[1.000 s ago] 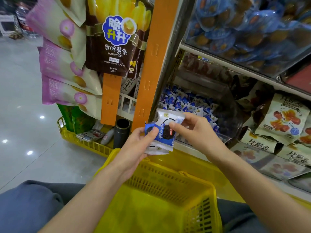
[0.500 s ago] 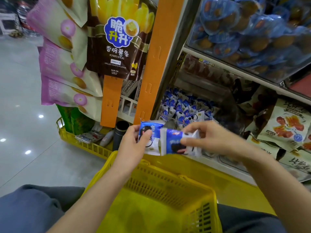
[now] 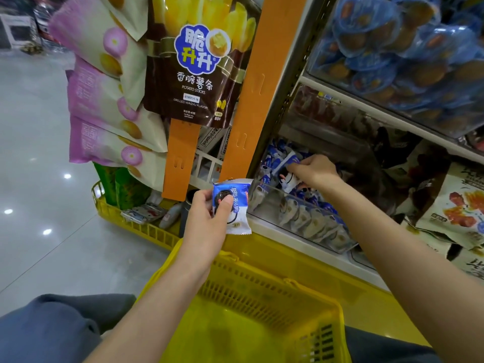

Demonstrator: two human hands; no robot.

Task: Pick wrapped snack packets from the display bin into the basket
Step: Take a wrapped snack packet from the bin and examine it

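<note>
A packet (image 3: 231, 205) is pinched upright by the left hand (image 3: 207, 218) above the basket's (image 3: 262, 273) far rim; a second packet (image 3: 286, 163) is gripped by the right hand (image 3: 314, 171).

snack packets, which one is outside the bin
The packet in the left hand, held beside the display bin; the rest lie inside it, one gripped by the right hand.

Lower shelf (image 3: 275, 227): carries a clear display bin (image 3: 301, 214) filled with blue-and-white snack packets (image 3: 272, 161). Printed bags (image 3: 455, 205) lie just beside it, on the right. Dark items behind the bin are blurred, possibly more bags.

Upper shelf (image 3: 379, 119): holds blue-wrapped rounds (image 3: 392, 48).

Floor (image 3: 39, 127): a yellow rack (image 3: 136, 226) stands on it.
</note>
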